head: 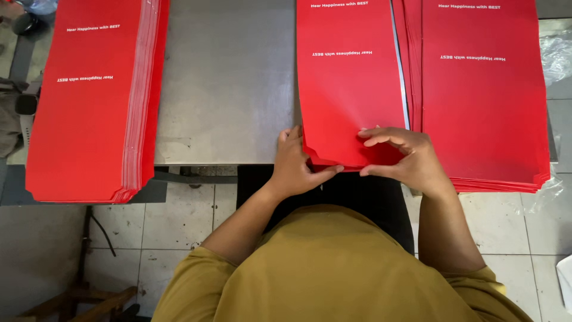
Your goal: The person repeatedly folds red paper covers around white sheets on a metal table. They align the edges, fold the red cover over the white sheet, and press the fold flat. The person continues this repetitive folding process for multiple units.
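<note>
Both hands work the near edge of a single red card sheet (348, 89) lying flat on the grey metal table (229, 89). Her or his left hand (296, 164) pinches the sheet's near-left corner, thumb underneath and fingers curled on top. At the near-right part of the same edge the right hand (402, 158) does likewise, fingertips bent down onto the red face and thumb below. That near edge seems slightly lifted or creased, though the hands hide too much of it to be sure.

Judging by how things lie, the work is somewhere in the middle: a thick pile of flat red sheets (95, 101) sits at the far left, overhanging the near table edge, and a second pile of red sheets (482, 95) lies just right of the held sheet, its layered edges fanned near the right hand. Which pile is finished and which is waiting cannot be told.

Each top sheet is a long plain red rectangle with two short lines of small white print, one near the far edge and one lower down that reads upside down. Clear plastic wrap (557, 56) peeks out at the far right.
</note>
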